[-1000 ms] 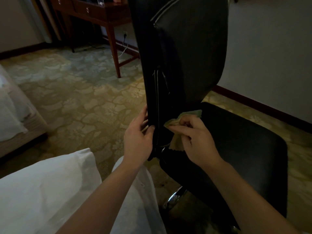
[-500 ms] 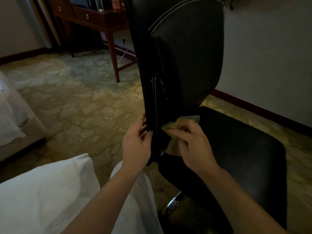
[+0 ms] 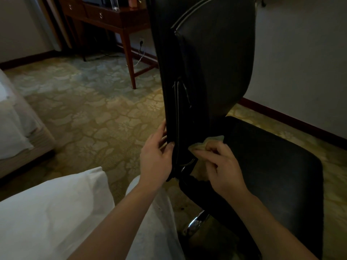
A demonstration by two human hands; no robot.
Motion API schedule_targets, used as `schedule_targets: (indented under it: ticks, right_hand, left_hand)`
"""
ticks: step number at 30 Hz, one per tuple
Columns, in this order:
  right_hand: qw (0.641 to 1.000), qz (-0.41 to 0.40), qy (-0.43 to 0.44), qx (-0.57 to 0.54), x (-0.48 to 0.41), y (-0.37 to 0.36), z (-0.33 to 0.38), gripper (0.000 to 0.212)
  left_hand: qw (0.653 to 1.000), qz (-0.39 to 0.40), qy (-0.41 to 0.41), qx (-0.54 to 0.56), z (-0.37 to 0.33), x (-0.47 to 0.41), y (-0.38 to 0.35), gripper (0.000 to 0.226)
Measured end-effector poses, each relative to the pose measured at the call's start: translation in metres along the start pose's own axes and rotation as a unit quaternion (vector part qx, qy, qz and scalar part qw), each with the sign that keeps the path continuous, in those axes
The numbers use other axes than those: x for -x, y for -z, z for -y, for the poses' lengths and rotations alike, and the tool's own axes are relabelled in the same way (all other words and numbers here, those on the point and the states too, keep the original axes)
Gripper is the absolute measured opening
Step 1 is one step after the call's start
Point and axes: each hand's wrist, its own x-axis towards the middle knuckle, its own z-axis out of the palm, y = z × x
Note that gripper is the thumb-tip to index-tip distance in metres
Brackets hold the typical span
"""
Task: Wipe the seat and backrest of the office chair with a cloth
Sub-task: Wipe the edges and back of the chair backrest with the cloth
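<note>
While our left hand (image 3: 156, 156) grips the lower side edge of the backrest (image 3: 212, 62), thumb on the near face and fingers wrapped behind, our right hand (image 3: 223, 167) holds the cloth (image 3: 212, 140) in curled fingers and presses it against the base of the backrest, just above the rear of the seat (image 3: 272, 166). The cloth is pale and bunched. A wooden table (image 3: 112, 16) stands beyond the chair on the patterned carpet (image 3: 93, 119); a bed (image 3: 15, 128) lies at left.
</note>
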Motion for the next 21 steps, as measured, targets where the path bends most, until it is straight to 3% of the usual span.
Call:
schedule_targets:
  ticks: [6,13,21]
  right_hand:
    - [1.0,0.011,-0.011,0.001,-0.015,0.001,-0.009,0.045]
    - [0.993,0.106,-0.041,0.016,0.019,-0.011,-0.026,0.039]
    - [1.0,0.006,0.001,-0.022,0.0,0.0,-0.001,0.045]
  left_hand:
    - [1.0,-0.004,0.0,0.002,0.0,0.0,-0.001,0.068]
    - [1.0,0.002,0.0,0.003,0.004,-0.001,0.0,0.065]
    - [1.0,-0.004,-0.006,-0.004,0.001,0.0,-0.001,0.069]
